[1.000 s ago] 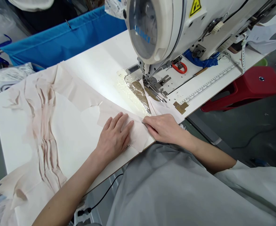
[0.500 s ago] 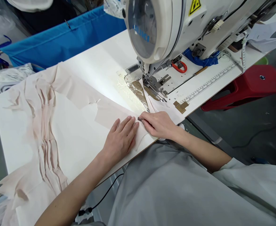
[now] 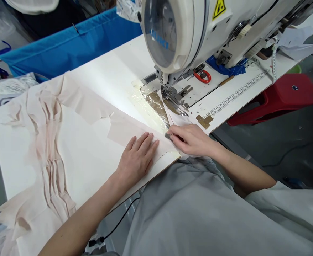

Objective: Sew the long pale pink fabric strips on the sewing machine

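Note:
My left hand (image 3: 137,156) lies flat on the pale pink fabric (image 3: 121,129) near the table's front edge, fingers stretched out. Just to its right, my right hand (image 3: 191,138) is closed on a small flat grey metal tool (image 3: 168,136), whose end sticks out past the fingertips over the cloth. Most of that tool is hidden, so its exact kind cannot be told. Beyond the right hand, a narrow piece of the fabric runs up to the presser foot area of the sewing machine (image 3: 172,39). A dotted stitch line shows by the table edge.
Gathered pink fabric (image 3: 53,142) spreads over the left of the white table (image 3: 78,149). Red-handled scissors (image 3: 203,76) lie behind the needle area. A printed ruler (image 3: 236,94) runs along the right. A red stool (image 3: 284,94) stands at right, and a blue cloth bin (image 3: 65,42) behind.
My right hand has slid a little to the right with the metal tool, away from the left fingers. My left hand has stayed nearly in place on the fabric.

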